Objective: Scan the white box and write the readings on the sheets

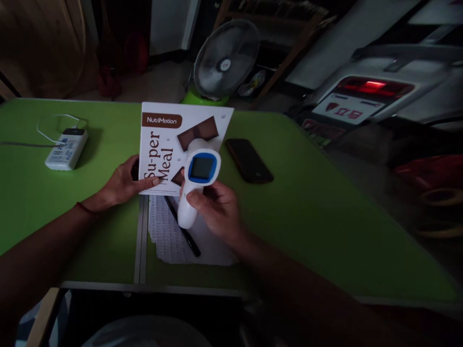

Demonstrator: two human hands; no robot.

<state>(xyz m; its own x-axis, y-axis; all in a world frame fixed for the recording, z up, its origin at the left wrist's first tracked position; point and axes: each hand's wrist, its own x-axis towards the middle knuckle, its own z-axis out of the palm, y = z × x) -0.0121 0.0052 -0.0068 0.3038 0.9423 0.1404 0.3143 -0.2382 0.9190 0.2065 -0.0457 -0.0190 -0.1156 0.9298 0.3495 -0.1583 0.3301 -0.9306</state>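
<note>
My left hand [125, 182] grips the lower left edge of a white NutriMotion box [155, 149], its thumb on the front face and the other fingers hidden behind. The box is held up over the green table. In my right hand [219, 207] is a white infrared thermometer [188, 207], held by its handle in front of the box. Its blue-framed screen faces me and looks dark. Under both lie printed paper sheets [170, 246] with a black pen [190, 241] on top.
A dark phone [249, 160] lies right of the box. On the left, a white power strip [67, 149] has cables plugged in. The green folding table [307, 226] has a metal seam. Behind it stand a fan [226, 60] and, at right, a scooter [361, 96].
</note>
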